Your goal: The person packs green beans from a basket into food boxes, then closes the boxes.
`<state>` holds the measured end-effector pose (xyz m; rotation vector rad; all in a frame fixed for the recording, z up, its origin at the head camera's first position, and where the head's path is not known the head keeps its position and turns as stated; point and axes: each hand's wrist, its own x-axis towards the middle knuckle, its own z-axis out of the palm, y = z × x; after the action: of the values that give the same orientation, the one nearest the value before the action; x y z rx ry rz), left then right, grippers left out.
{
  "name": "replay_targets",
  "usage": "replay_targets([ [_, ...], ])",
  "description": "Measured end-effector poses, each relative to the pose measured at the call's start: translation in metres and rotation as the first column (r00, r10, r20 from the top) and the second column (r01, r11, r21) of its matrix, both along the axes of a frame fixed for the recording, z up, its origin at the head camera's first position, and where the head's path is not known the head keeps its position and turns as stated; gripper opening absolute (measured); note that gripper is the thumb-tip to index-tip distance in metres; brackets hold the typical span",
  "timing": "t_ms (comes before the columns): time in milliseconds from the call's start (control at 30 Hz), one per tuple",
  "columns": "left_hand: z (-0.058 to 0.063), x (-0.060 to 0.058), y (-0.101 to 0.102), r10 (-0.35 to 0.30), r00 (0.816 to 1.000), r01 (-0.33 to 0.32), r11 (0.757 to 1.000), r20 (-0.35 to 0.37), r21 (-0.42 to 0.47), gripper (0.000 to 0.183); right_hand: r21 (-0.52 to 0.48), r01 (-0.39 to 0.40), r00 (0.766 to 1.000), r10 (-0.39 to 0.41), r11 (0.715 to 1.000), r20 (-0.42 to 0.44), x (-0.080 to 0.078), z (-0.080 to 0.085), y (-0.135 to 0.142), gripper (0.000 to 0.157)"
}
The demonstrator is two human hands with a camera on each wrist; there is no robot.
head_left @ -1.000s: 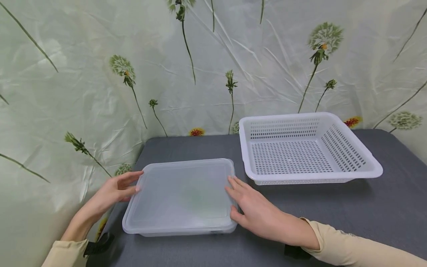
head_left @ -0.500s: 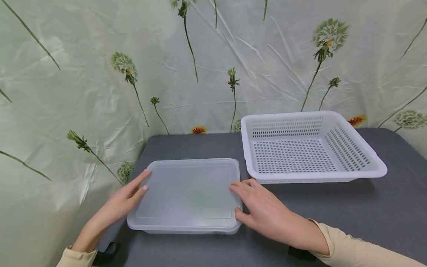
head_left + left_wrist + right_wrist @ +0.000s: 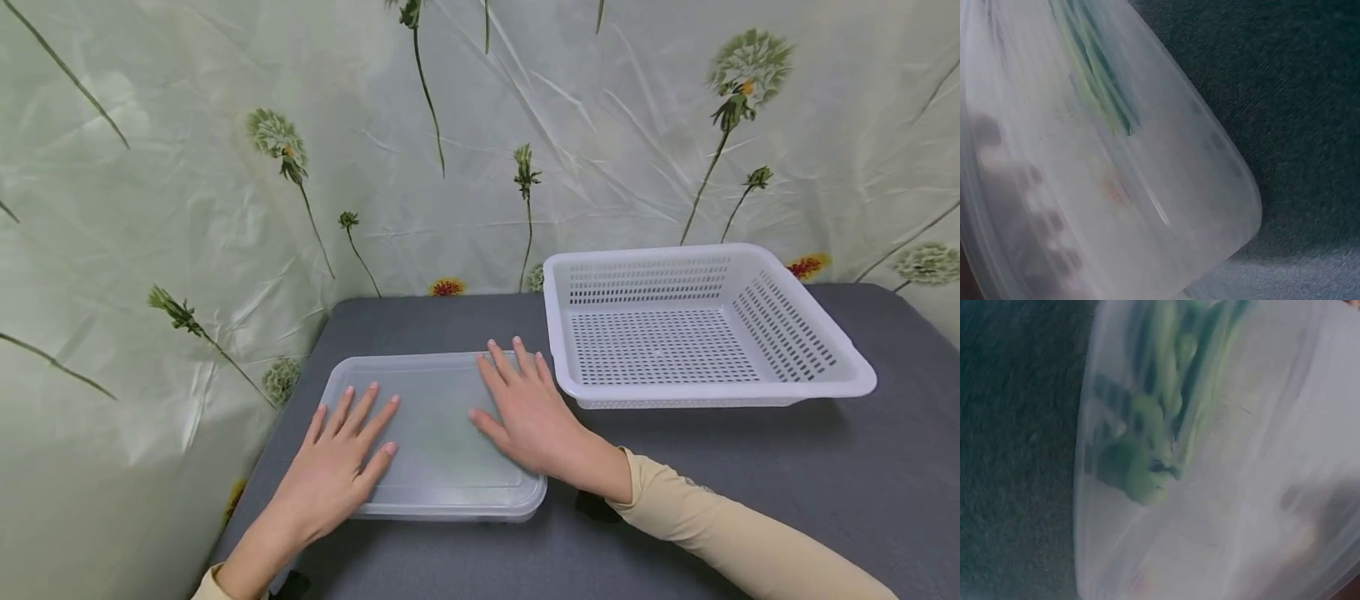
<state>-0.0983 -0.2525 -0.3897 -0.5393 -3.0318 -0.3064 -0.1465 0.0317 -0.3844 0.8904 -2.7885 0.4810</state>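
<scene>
A translucent plastic container [image 3: 450, 510] with a flat frosted lid [image 3: 435, 442] lies on the table at centre left of the head view. My left hand [image 3: 330, 471] rests on the lid's left part, fingers spread and straight. On the right part lies my right hand [image 3: 528, 417], its fingers also spread, tips reaching the far edge. Through the container's cloudy wall, the left wrist view shows long green stalk-like things [image 3: 1094, 75]. A rounded green thing [image 3: 1135, 465] with more green lengths shows in the right wrist view. Their kind is blurred.
A white perforated plastic basket [image 3: 712, 392] stands at the back right, just beyond the container. Dark grey cloth covers the table [image 3: 712, 500]. Behind hangs a pale curtain [image 3: 360, 125] with a dandelion print.
Both hands have moved from the container's left and right edges inward onto the top of the lid, and their fingers have spread out. The basket has stayed put.
</scene>
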Motion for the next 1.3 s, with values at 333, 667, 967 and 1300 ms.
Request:
replay_targets([
  [333, 0.017, -0.057, -0.022, -0.123, 0.992, 0.124, 0.990, -0.011, 0.071, 0.071, 0.133, 0.027, 0.998, -0.035, 0.991, 0.056, -0.006, 0.001, 0.002, 0.075],
  [667, 0.008, -0.075, -0.027, -0.142, 0.989, 0.142, 0.990, -0.035, 0.004, 0.072, 0.118, 0.002, 1.000, 0.001, 0.993, -0.024, 0.004, -0.001, 0.001, 0.072],
  [967, 0.009, -0.042, 0.004, -0.101, 0.995, 0.100, 0.992, -0.014, -0.073, 0.062, 0.135, -0.112, 0.994, 0.109, 0.985, 0.027, 0.019, -0.004, 0.000, 0.075],
  [1300, -0.001, 0.003, 0.017, 0.025, 1.000, -0.023, 0.998, -0.019, 0.059, 0.056, 0.110, -0.079, 0.997, 0.081, 0.991, -0.018, 0.019, -0.007, -0.005, 0.074],
])
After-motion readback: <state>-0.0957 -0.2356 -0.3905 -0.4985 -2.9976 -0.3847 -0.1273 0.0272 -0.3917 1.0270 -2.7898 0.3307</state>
